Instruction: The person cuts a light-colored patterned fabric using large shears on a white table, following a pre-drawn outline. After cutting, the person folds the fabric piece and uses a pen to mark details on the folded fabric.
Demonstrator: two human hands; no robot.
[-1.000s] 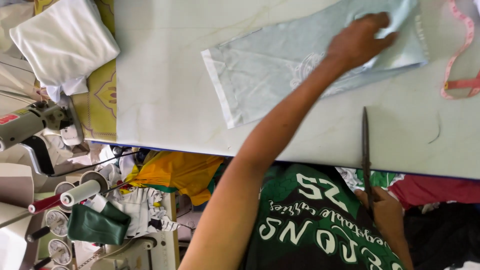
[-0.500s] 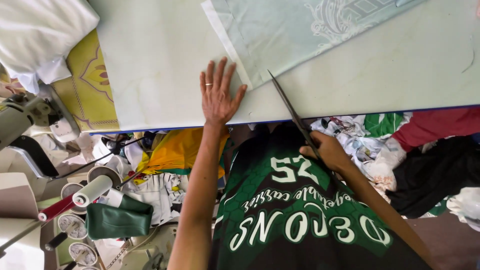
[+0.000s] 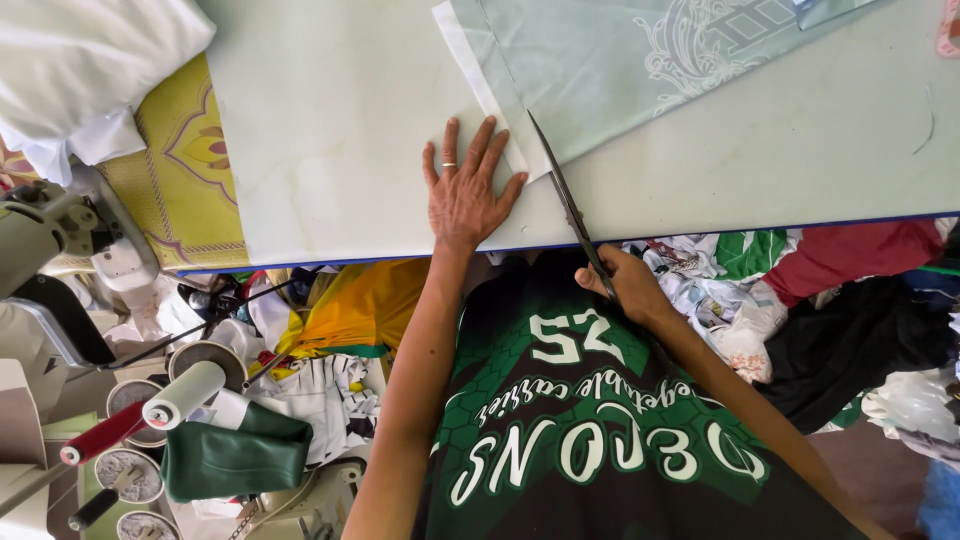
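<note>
A pale green patterned cloth point(image 3: 620, 60) lies on the light worktable point(image 3: 330, 130). My left hand point(image 3: 466, 190) rests flat on the table with fingers spread, its fingertips on the cloth's near corner. My right hand point(image 3: 625, 283) grips the handles of long dark scissors point(image 3: 566, 200) at the table's near edge. The blades point up toward the cloth's lower edge, just right of my left hand.
Folded white fabric point(image 3: 85, 70) and a yellow patterned cloth point(image 3: 185, 165) lie at the left. A sewing machine point(image 3: 50, 250) and thread spools point(image 3: 185, 395) stand at lower left. Piles of coloured garments point(image 3: 850, 310) sit below the table edge. A pink tape point(image 3: 948, 30) lies at top right.
My left hand has pulled back from the far end of the cloth to its near corner and lies flat. My right hand has brought the scissors up to the cloth's edge.
</note>
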